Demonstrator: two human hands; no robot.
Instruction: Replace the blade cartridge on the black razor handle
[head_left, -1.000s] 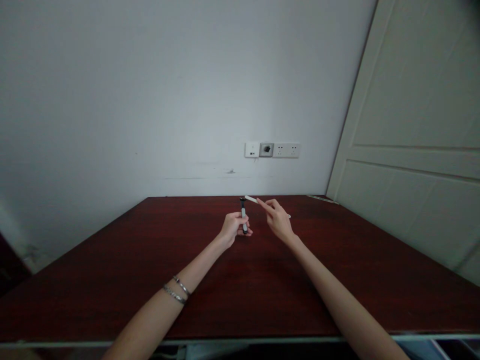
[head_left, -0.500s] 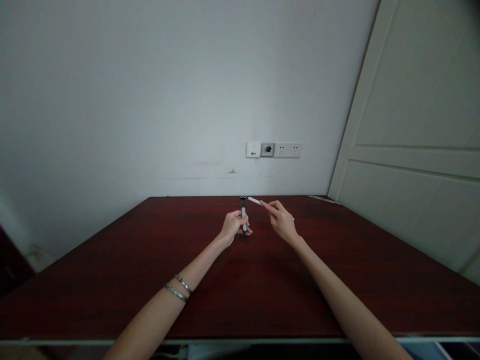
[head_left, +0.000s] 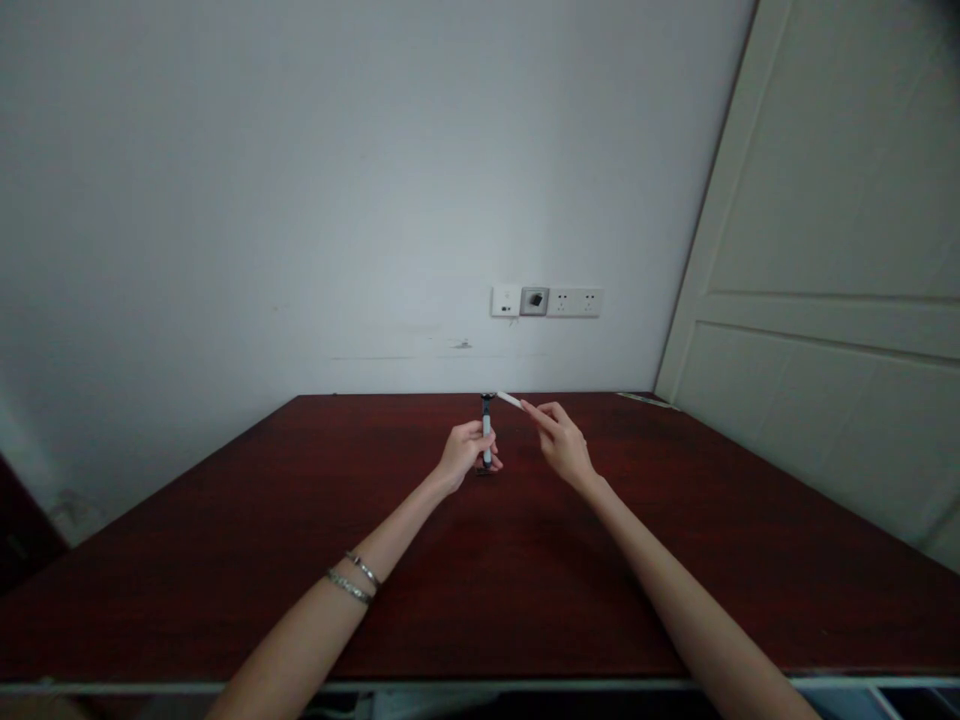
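Observation:
My left hand (head_left: 463, 452) is closed around the pale handle of a razor (head_left: 487, 428), held upright with its dark head at the top. Thumb and fingers pinch the lower half of that handle. To the right, my right hand (head_left: 562, 440) grips a slim white stick (head_left: 510, 400), its index finger stretched along it. The stick's tip points left and sits close beside the razor's head; whether they touch I cannot tell. What kind of stick it is does not show, as its near end is hidden in the fingers.
Both forearms reach over a dark red wooden table (head_left: 262, 520). Behind it rises a white wall with sockets (head_left: 574, 302) and a switch plate (head_left: 506, 301). A pale panelled door (head_left: 817, 420) stands along the right side. A thin strip (head_left: 646, 400) lies at the table's back right edge.
Both hands keep nearly the same place and grip. The white stick's tip has shifted very slightly at the razor's head.

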